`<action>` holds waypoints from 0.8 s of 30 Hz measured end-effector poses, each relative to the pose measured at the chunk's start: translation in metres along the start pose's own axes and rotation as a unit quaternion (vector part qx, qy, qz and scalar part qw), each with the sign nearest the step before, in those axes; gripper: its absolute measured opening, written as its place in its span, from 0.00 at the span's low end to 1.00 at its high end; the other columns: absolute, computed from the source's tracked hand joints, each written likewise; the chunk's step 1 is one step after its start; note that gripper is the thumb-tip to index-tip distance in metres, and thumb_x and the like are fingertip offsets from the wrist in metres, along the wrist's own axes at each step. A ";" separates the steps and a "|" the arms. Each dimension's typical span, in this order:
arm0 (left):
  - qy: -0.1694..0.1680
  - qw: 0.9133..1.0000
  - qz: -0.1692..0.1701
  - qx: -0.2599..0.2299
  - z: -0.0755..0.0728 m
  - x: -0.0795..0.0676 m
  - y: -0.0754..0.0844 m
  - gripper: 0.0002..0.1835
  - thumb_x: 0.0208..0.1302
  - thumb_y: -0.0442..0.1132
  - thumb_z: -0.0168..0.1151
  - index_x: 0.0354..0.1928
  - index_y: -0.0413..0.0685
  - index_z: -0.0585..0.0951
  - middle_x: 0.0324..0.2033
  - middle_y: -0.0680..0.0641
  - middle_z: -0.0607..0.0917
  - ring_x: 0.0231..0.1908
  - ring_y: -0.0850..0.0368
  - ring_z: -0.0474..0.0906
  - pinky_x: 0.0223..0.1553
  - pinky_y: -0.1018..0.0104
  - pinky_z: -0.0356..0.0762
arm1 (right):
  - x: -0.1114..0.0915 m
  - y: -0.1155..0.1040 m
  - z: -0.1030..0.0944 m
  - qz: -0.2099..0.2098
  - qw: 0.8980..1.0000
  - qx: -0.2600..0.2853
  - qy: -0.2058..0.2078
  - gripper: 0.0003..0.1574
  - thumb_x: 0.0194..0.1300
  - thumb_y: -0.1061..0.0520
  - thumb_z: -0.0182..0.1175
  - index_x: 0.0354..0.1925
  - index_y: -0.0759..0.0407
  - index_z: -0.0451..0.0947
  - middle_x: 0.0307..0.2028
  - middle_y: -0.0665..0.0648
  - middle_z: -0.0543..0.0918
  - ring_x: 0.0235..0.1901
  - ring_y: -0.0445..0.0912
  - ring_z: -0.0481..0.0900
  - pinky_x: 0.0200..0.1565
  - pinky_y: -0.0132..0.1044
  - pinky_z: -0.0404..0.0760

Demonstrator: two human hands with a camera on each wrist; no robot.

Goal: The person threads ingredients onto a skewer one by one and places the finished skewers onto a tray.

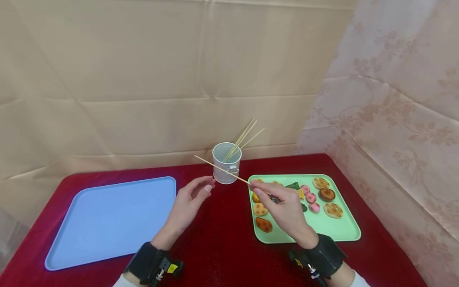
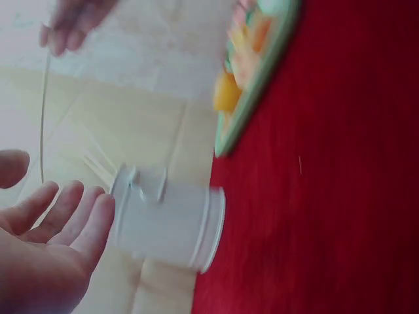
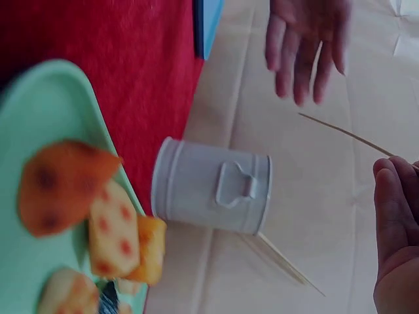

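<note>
My right hand [image 1: 288,207] pinches a thin wooden skewer [image 1: 220,168] near one end, above the left part of the green tray [image 1: 340,231]. The skewer slants up and leftward, its free end passing in front of the small white bucket [image 1: 219,174]. To the left, my left hand [image 1: 186,205] is held up with relaxed, slightly bent fingers and nothing in them. In the right wrist view, the skewer's tip [image 3: 311,118] points at the left hand's fingertips with a gap between.
Several more skewers [image 1: 247,134] lean in the bucket at the back. Food-shaped pieces lie on the green tray, among them a brown mushroom-like piece [image 1: 326,194], pink rounds [image 1: 310,197] and an orange-brown wedge [image 1: 263,225]. A blue tray [image 1: 111,223] lies at left on the red cloth [image 1: 222,243].
</note>
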State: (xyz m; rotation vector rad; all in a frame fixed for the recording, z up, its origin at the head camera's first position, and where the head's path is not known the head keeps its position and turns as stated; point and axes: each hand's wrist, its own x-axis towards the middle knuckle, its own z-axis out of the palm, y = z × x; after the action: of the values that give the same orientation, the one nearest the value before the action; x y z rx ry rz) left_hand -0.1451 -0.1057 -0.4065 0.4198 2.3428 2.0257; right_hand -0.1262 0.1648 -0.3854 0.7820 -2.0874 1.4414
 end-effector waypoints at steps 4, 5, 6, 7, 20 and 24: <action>-0.042 0.991 -0.033 -0.126 0.011 -0.001 0.003 0.23 0.79 0.38 0.56 0.70 0.38 0.72 0.65 0.35 0.78 0.63 0.45 0.79 0.61 0.55 0.77 | -0.004 0.001 0.006 0.014 1.000 0.010 -0.017 0.20 0.62 0.75 0.67 0.52 0.66 0.87 0.45 0.59 0.90 0.47 0.42 0.88 0.46 0.30 0.83; -0.049 0.986 -0.045 -0.156 0.014 -0.001 0.004 0.23 0.79 0.38 0.55 0.71 0.37 0.71 0.65 0.35 0.78 0.64 0.45 0.78 0.61 0.54 0.76 | -0.005 0.001 0.007 0.015 1.000 0.010 -0.023 0.20 0.62 0.75 0.67 0.53 0.65 0.87 0.46 0.59 0.90 0.47 0.43 0.88 0.47 0.30 0.83; -0.053 0.979 -0.059 -0.185 0.017 -0.001 0.005 0.24 0.80 0.38 0.54 0.72 0.38 0.70 0.65 0.35 0.78 0.64 0.44 0.77 0.62 0.53 0.75 | -0.005 0.002 0.009 0.013 0.999 0.010 -0.029 0.20 0.63 0.75 0.67 0.53 0.65 0.87 0.46 0.58 0.90 0.47 0.45 0.89 0.47 0.31 0.83; -0.054 0.973 -0.074 -0.214 0.020 -0.001 0.005 0.23 0.80 0.38 0.54 0.72 0.37 0.70 0.65 0.35 0.78 0.65 0.44 0.77 0.62 0.53 0.75 | -0.006 0.002 0.010 0.014 0.999 0.011 -0.035 0.20 0.63 0.74 0.67 0.53 0.65 0.87 0.46 0.58 0.90 0.47 0.45 0.89 0.48 0.31 0.83; 0.017 0.919 -0.160 -0.359 0.036 -0.003 0.006 0.20 0.80 0.40 0.55 0.66 0.37 0.74 0.58 0.39 0.84 0.58 0.50 0.83 0.58 0.60 0.79 | -0.010 0.010 0.020 -0.025 0.997 -0.033 -0.065 0.20 0.59 0.71 0.72 0.51 0.63 0.88 0.46 0.56 0.90 0.46 0.49 0.89 0.50 0.31 0.82; 0.026 0.920 -0.160 -0.356 0.035 -0.002 0.003 0.16 0.80 0.41 0.54 0.61 0.38 0.74 0.56 0.39 0.85 0.56 0.51 0.84 0.56 0.59 0.80 | -0.012 0.010 0.014 0.025 0.994 -0.053 -0.089 0.20 0.63 0.64 0.73 0.54 0.59 0.88 0.49 0.51 0.90 0.48 0.45 0.88 0.50 0.33 0.83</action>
State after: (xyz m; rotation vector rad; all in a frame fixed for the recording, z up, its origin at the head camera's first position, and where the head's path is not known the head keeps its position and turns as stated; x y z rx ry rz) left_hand -0.1360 -0.0715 -0.4096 -0.0457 1.3887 2.5017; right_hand -0.1254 0.1571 -0.4046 0.8501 -2.3118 1.3152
